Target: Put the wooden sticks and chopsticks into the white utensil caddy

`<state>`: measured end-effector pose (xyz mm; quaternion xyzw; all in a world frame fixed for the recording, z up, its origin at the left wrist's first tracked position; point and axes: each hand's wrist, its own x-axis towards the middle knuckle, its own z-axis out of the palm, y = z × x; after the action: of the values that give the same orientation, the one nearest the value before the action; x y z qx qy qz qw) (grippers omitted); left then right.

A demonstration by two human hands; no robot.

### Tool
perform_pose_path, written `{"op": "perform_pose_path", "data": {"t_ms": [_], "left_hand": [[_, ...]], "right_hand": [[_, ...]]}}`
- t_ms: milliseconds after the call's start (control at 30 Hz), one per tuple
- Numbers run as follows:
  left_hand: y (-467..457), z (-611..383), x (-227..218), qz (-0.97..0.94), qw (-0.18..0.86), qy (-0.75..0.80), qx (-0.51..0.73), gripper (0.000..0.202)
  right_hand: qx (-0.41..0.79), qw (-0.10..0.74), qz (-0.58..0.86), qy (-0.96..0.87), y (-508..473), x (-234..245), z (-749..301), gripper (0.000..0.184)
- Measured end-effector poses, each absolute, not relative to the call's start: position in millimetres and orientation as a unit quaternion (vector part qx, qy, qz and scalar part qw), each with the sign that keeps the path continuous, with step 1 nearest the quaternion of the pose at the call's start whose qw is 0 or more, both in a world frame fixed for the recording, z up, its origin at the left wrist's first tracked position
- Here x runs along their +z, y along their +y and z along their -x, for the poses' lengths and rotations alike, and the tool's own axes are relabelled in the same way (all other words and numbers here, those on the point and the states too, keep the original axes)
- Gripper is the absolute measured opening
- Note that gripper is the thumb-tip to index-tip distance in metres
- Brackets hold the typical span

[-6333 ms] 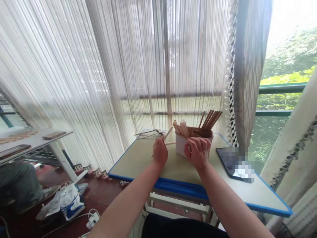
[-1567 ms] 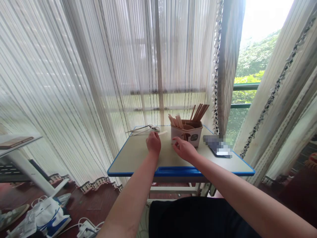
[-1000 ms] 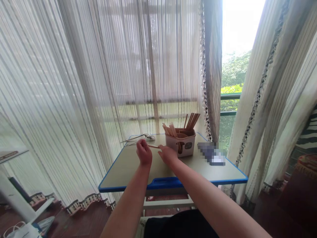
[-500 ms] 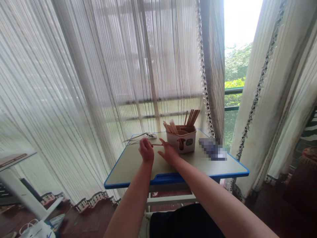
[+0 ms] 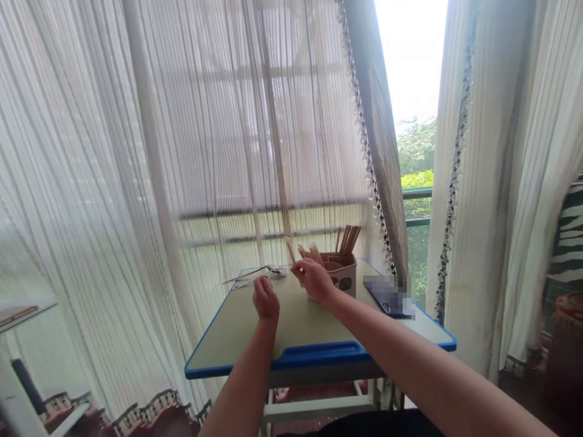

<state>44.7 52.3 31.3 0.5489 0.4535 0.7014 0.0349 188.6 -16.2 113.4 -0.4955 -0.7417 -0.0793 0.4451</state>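
My right hand (image 5: pixel 314 279) grips a light wooden stick (image 5: pixel 290 250), which stands almost upright just left of the utensil holder (image 5: pixel 348 285). That hand and forearm cover part of the holder's front. Brown chopsticks (image 5: pixel 350 239) rise from the holder's back compartment, and paler sticks (image 5: pixel 315 252) lean in its left one. Over the table's left half, my left hand (image 5: pixel 266 297) has its fingers curled together; whether anything is in them is hidden. Just behind it lie metal utensils (image 5: pixel 274 271), with long thin handles pointing left.
The small table (image 5: pixel 218 340) has a blue edge and a raised blue lip at the front. A dark flat object (image 5: pixel 385 297), partly blurred, lies at its right side. Sheer curtains (image 5: pixel 218 152) hang close behind. A white stand (image 5: pixel 22 376) is at the far left.
My right hand has closed on the stick and raised it from level to nearly upright beside the holder. My left hand has come away from the stick. The camera view has tilted up.
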Motion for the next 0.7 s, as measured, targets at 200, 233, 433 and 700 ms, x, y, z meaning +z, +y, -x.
{"op": "perform_pose_path", "data": {"t_ms": [200,233,433,700], "left_hand": [[44.2,-60.0,21.8,-0.75,-0.037,0.494,0.439,0.028],[43.4,-61.3,22.2,-0.748,-0.039,0.508,0.426,0.028],[43.5,-60.7,24.2,-0.745,-0.031,0.564,0.356,0.028],[50.6,-61.1,17.1,-0.76,-0.028,0.56,0.328,0.031]], "right_hand": [[-0.123,0.517,0.52,-0.669,-47.8,178.9,-238.0,0.027],[-0.115,0.537,0.521,-0.654,-51.5,184.0,-245.7,0.026],[-0.071,0.566,0.507,-0.646,-64.8,189.6,-272.6,0.026],[-0.06,0.562,0.529,-0.633,-68.5,190.4,-277.0,0.027]]}}
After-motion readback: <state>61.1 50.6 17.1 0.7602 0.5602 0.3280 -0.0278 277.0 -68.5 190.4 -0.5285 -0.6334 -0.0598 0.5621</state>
